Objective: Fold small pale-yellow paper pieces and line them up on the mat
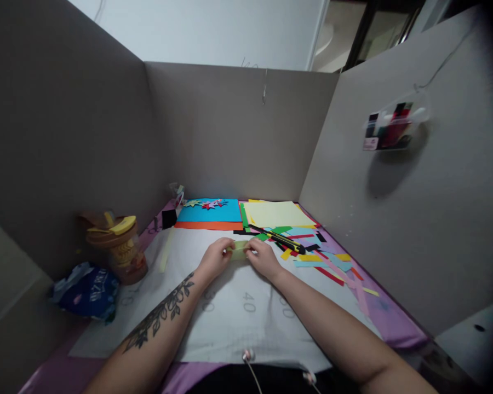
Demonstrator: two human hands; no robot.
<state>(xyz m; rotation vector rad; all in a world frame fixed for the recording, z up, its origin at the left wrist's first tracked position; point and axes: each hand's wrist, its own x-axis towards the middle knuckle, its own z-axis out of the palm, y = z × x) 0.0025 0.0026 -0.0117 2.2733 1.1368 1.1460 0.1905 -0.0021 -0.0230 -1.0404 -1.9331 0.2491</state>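
Observation:
A small pale green piece of paper (240, 253) is stretched between my two hands, just above the white sheet. My left hand (217, 254) pinches its left end between thumb and fingers. At the right end, my right hand (263, 257) pinches it the same way. A lighter edge or fold line crosses the paper between the fingertips; its exact shape is too small to make out. Just beyond my right hand lies a black and yellow utility knife (285, 241) among coloured paper strips.
Behind are blue card (225, 216) with paper stars (208, 204) and a pale yellow paper stack (277, 214). Paper strips (332, 262) scatter on the right. A brown cup with yellow lid (125, 254) and a blue packet (88, 290) stand left. Grey panels (238, 131) enclose the table.

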